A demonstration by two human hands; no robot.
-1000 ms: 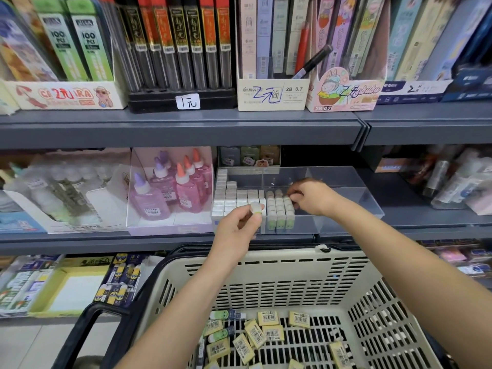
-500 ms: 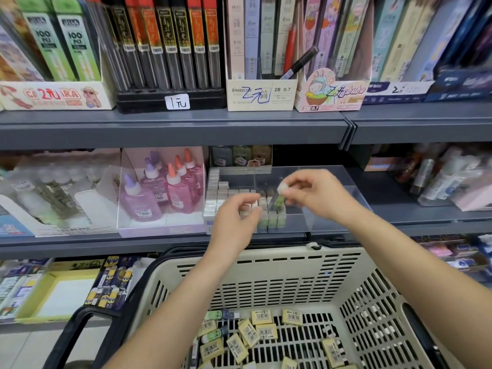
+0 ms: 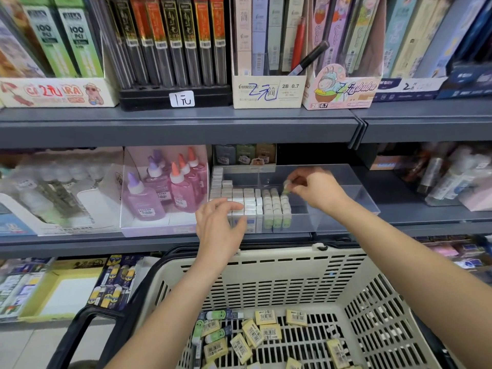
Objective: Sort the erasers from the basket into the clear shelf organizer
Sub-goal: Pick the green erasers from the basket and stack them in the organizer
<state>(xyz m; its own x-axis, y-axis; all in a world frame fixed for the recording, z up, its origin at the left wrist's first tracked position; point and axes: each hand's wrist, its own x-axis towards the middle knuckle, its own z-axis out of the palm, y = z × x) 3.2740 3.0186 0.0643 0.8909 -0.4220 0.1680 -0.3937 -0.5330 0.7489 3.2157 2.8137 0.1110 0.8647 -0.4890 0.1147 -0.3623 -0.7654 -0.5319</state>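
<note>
Where organizer (image 3: 355,199) room open, eraser (image 3: 286,187) beside rows (image 3: 275,206).

two hands, left hand (image 3: 218,230) and right hand (image 3: 316,190). one basket (image 3: 279,255), one organizer (image 3: 346,198). six glue bottles (image 3: 147,201): three purple caps, three orange. in the basket, three green erasers (image 3: 218,314), about ten yellow erasers (image 3: 270,332). one eraser (image 3: 286,187) in the right hand.

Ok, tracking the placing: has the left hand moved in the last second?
Yes. The left hand shifted leftward along the clear plastic shelf organizer, from beside the green-based eraser rows to over the white block erasers.
</note>
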